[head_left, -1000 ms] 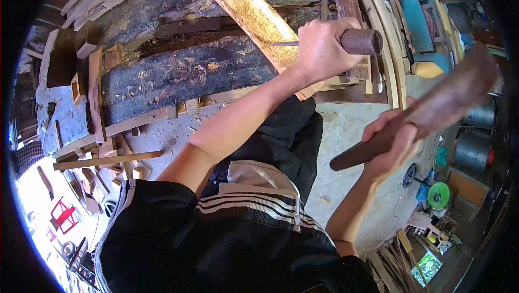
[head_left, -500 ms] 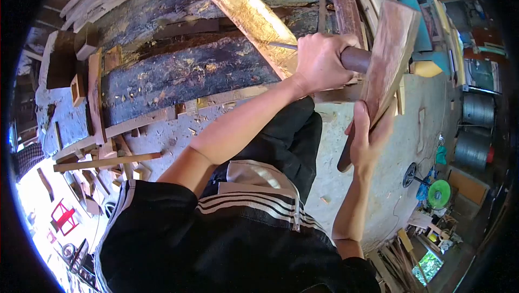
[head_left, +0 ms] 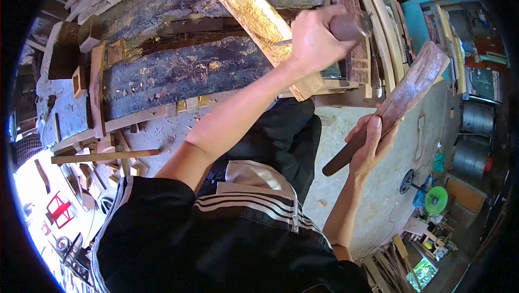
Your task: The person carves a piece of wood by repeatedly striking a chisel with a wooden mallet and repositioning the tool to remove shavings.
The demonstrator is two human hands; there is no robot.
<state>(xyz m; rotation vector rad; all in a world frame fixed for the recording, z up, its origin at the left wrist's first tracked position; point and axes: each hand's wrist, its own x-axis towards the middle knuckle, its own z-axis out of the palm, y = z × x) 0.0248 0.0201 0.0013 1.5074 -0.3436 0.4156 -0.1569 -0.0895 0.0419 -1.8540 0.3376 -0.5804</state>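
My left hand is closed around a chisel, whose dark round handle sticks out to the right of the fist. The thin blade points left, its end at the surface of a pale wooden board lying slantwise on the bench. Lower down on the right, my right hand grips a wooden mallet by its narrow dark end. The mallet's thick, worn end slants up to the right, apart from the chisel handle.
The dark, worn workbench carries chips and shavings. Planks lie along its right side. Wood offcuts sit under its left end, near a long strip. A green fan and a red stool stand farther off.
The mallet has swung right, away from the chisel handle it overlapped before. The left fist and chisel handle have risen and tilted. The board's near end now shows below the left wrist.
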